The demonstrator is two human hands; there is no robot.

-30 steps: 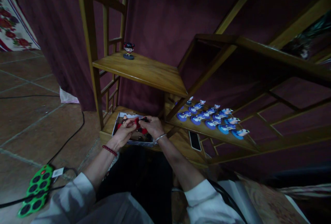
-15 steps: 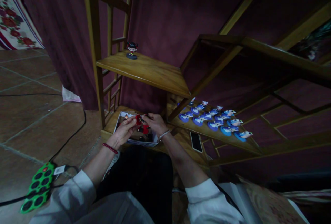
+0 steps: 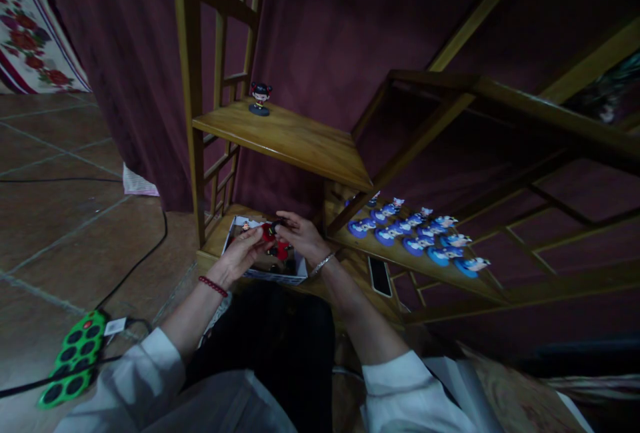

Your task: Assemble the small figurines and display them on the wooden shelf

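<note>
Pinched in my left hand [image 3: 243,250] is a small red-and-black figurine [image 3: 269,231], held above a white box [image 3: 296,279]. My right hand [image 3: 304,238] is closed on the dark end of the same figurine, its fingertips near my left ones. Inside the box lie more red and black pieces [image 3: 283,251] and a small figure [image 3: 245,225] at the far left corner; my hands cover part of the contents. On the shelf board [image 3: 295,139] above stands a black-haired figurine [image 3: 260,98] on a dark round base.
Several blue and purple figurines [image 3: 418,244] stand in rows on the right shelf. A phone [image 3: 381,276] lies below them. Shelf posts [image 3: 186,86] rise at the left. On the floor sits a green power strip [image 3: 75,356] with black cables.
My right hand's fingers have loosened and extended slightly at the figurine's dark end. My left hand keeps its grip. The view has shifted a little.
</note>
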